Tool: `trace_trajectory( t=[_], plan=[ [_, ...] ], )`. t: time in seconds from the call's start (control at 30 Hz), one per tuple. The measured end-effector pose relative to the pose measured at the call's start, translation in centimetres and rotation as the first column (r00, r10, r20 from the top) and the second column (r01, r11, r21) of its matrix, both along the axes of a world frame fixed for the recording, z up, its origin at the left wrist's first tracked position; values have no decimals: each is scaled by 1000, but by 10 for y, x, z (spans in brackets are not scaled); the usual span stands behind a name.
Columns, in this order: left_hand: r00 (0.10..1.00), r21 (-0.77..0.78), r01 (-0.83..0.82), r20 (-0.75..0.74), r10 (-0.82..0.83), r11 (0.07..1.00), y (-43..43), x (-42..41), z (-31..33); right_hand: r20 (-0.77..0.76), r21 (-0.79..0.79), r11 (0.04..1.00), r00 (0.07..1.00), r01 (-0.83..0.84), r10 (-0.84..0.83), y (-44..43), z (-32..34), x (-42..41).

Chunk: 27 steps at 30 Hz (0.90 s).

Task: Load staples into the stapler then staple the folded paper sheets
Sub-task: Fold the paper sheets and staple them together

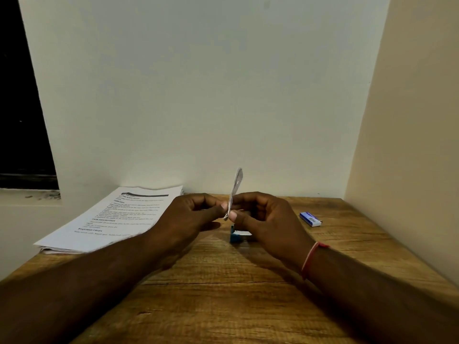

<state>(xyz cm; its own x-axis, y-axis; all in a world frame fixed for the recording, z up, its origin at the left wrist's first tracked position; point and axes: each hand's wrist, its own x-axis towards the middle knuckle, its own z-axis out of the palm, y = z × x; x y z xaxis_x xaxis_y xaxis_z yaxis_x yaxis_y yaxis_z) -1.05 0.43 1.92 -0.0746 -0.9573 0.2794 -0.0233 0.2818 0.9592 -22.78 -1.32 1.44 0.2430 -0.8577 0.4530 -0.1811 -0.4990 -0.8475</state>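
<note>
Hands (191, 216) (269, 219) pinch paper (236, 188), seemingly stapled.

Your stapler (234, 236) is teal, the box (310, 219) at two o'clock blue-and-white, the sheets (111, 219) at ten o'clock white, black-printed.

A plain white wall (211, 83) fills the centre. At right a cream side wall (409, 120) meets it. A dark window (17, 108) occupies the upper left. The wooden table (223, 294) spans the bottom, dimly lit.
</note>
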Motion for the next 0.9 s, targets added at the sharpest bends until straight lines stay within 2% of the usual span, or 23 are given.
trace_trajectory(
  t=[0.17,0.37,0.57,0.8,0.9],
  plan=[
    [999,-34,39,11,-39,999,7,3,11,-106,-126,988,990,84,-98,1,1,-1],
    [988,-158,55,148,-31,986,12,4,12,-151,-270,951,969,148,-194,4,5,-1],
    [981,-221,25,192,18,975,9,5,11,-119,-286,945,972,161,-201,1,3,1],
    [997,-186,-57,37,65,981,10,-2,9,-99,-248,964,987,97,-125,2,0,3],
    [986,-208,-115,94,136,971,11,-5,8,-124,-283,955,983,93,-133,5,-1,5]
  ],
)
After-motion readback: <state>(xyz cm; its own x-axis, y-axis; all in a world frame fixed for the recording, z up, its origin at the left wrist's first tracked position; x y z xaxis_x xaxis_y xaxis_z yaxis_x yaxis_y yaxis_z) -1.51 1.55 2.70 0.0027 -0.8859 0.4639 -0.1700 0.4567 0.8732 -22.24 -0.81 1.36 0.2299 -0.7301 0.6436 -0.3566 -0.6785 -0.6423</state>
